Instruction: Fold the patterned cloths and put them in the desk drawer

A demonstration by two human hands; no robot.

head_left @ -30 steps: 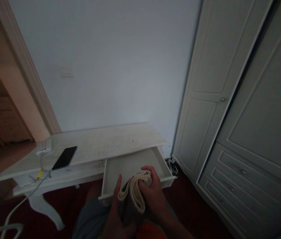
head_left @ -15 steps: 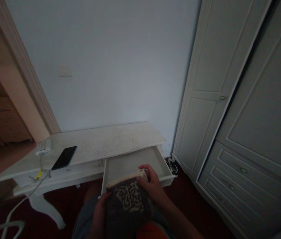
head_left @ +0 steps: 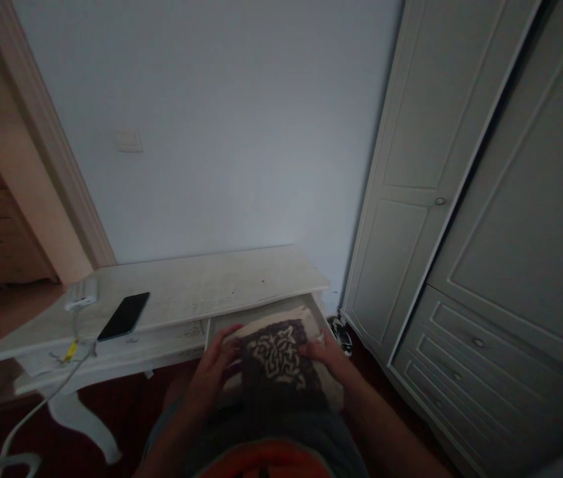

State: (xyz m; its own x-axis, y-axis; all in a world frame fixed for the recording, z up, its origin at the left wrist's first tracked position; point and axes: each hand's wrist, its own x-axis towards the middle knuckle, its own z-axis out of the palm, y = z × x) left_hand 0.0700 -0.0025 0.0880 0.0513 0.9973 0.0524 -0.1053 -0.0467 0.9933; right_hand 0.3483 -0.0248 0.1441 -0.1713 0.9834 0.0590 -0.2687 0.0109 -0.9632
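A piece of fabric (head_left: 281,362), cream with a dark panel and pale squiggly pattern, lies over my lap and the front of the pulled-out drawer (head_left: 261,311). Whether it is a bag, a cover or a plain cloth I cannot tell. My left hand (head_left: 218,358) holds its left edge, fingers curled. On the opposite side my right hand (head_left: 328,355) grips the right edge, thumb on the dark panel. The fabric hides most of the drawer's inside.
On the white table (head_left: 202,282) a black phone (head_left: 123,316) lies left of the drawer, beside a white power strip (head_left: 82,292) with a hanging cable (head_left: 37,406). A wardrobe (head_left: 411,226) stands at the right, with black-and-white shoes (head_left: 341,334) near its foot.
The fabric has moved forward over the drawer and lies flatter and wider, with its cream margins showing. My hands have moved apart to its two sides.
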